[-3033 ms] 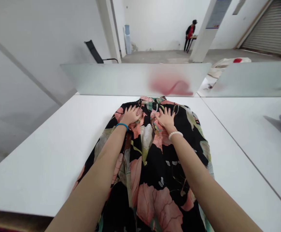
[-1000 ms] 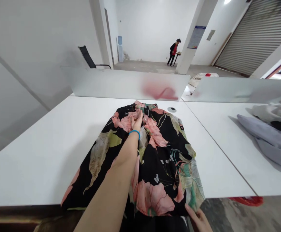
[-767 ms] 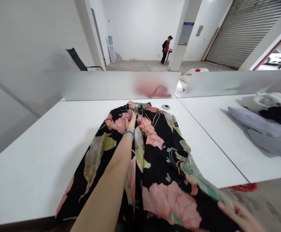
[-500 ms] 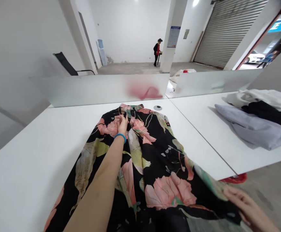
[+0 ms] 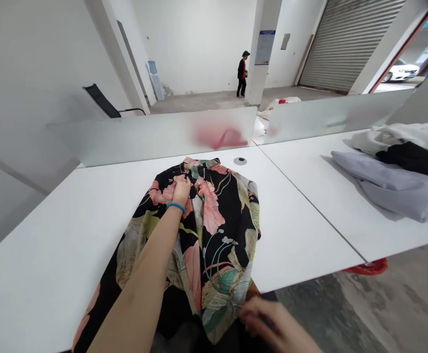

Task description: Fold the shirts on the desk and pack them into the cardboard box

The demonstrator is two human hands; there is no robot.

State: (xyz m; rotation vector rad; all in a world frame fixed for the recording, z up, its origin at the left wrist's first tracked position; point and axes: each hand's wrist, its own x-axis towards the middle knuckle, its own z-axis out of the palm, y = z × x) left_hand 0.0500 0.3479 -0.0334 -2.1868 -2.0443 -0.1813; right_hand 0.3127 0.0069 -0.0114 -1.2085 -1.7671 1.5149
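Our left hand rests part-curled below the floral shirt's collar; our blurred right hand is half-closed at its lower end. We cannot tell if either grip pinches cloth. The shirt overhangs the counter's near edge, so its weight could drag creases in.
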